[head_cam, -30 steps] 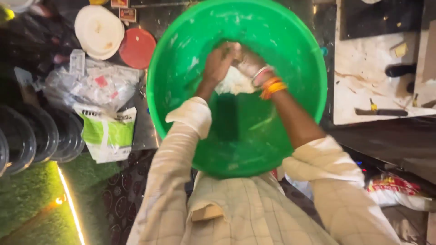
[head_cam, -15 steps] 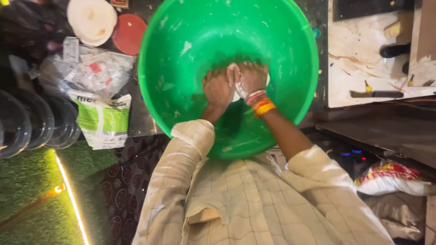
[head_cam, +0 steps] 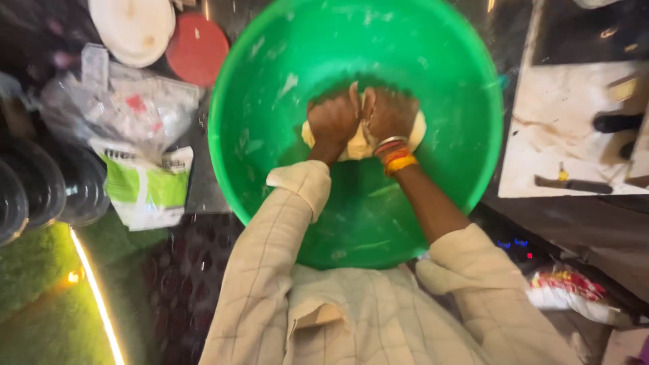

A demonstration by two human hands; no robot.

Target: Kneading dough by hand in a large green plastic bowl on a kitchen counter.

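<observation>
Both hands shifted from the far wall of the green basin [head_cam: 270,81] to its bottom centre. A second ago the left hand [head_cam: 333,120] and right hand [head_cam: 389,113] were stacked over the dough [head_cam: 357,140] up near the far side; they moved down and ended side by side, fists pressed onto the lump. Dough got flatter and wider, showing at both sides.

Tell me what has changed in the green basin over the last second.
Both fists have shifted from the basin's far wall toward its middle. The left hand and right hand now sit knuckles-down, side by side, on the pale lump of dough, which has come down with them. Nothing was let go. The big green plastic basin, the orange and red bangles on the right wrist, and the clear plastic bag stay as before.
</observation>
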